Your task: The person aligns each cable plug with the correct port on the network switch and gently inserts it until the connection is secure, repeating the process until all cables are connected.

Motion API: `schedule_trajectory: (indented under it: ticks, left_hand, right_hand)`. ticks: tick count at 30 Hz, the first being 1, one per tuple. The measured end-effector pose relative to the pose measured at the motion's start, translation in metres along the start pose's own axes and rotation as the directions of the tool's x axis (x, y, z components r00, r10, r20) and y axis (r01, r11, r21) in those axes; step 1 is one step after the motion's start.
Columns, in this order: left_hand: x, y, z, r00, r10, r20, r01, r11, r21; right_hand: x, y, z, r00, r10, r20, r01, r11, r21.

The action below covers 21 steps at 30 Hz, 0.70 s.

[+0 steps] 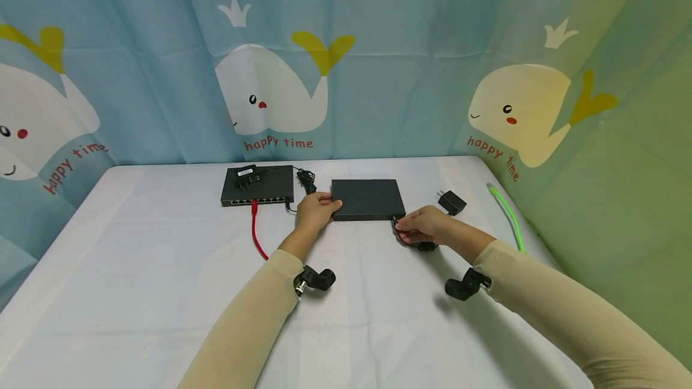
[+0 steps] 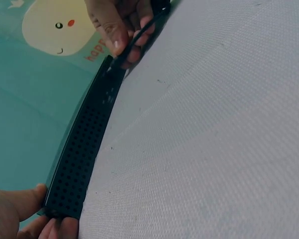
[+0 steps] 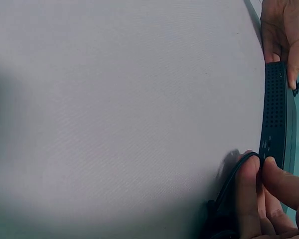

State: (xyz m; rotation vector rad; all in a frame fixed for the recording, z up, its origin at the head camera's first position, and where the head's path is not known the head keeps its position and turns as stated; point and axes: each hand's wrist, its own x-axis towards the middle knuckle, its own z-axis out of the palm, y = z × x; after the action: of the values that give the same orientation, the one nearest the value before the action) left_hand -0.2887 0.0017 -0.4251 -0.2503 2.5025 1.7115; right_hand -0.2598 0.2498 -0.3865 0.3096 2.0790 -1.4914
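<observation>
A flat black network switch (image 1: pixel 367 198) lies on the white-covered table, its perforated edge (image 2: pixel 82 144) towards me. My left hand (image 1: pixel 315 212) grips its left end, thumb on top and fingers underneath. At the near right corner, my right hand (image 1: pixel 424 224) pinches a thin black power cable (image 2: pixel 148 25) close to its plug end. The plug is against that corner; how deep it sits is hidden by the fingers. Bundled cable (image 1: pixel 427 247) hangs below the right hand. Behind the right wrist lies a black power adapter (image 1: pixel 452 202) with its prongs showing.
On the left stands another black switch (image 1: pixel 278 179) with a red network cable (image 1: pixel 255 227) plugged in front and an adapter (image 1: pixel 247 176) on top. Its coiled cord (image 1: pixel 306 180) lies beside it. A green cable (image 1: pixel 508 215) lies along the right table edge. Curtains hang behind.
</observation>
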Motion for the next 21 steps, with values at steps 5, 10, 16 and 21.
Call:
schedule_trajectory:
  ticks: [5,10,16,21]
  left_hand:
    - [-0.0001,0.0007,0.0002,1.000,-0.008,-0.003,0.008,1.000,-0.006]
    - [0.0004,0.0006,-0.0005,1.000,-0.009,0.000,0.009,1.000,-0.002]
    - [0.0022,-0.0005,-0.0002,1.000,-0.016,0.010,0.016,1.000,0.000]
    - [0.0024,-0.0010,0.0001,1.000,-0.017,0.009,0.017,1.000,-0.006]
  right_hand:
    - [0.0016,-0.0014,-0.0002,1.000,0.010,-0.004,-0.010,1.000,-0.024]
    - [0.0037,-0.0020,0.0000,1.000,0.014,-0.002,-0.014,1.000,-0.011]
    - [0.0054,-0.0035,0.0010,1.000,0.022,-0.007,-0.022,0.999,0.028]
    - [0.0038,-0.0033,0.0025,0.999,0.019,-0.025,-0.017,0.998,0.067]
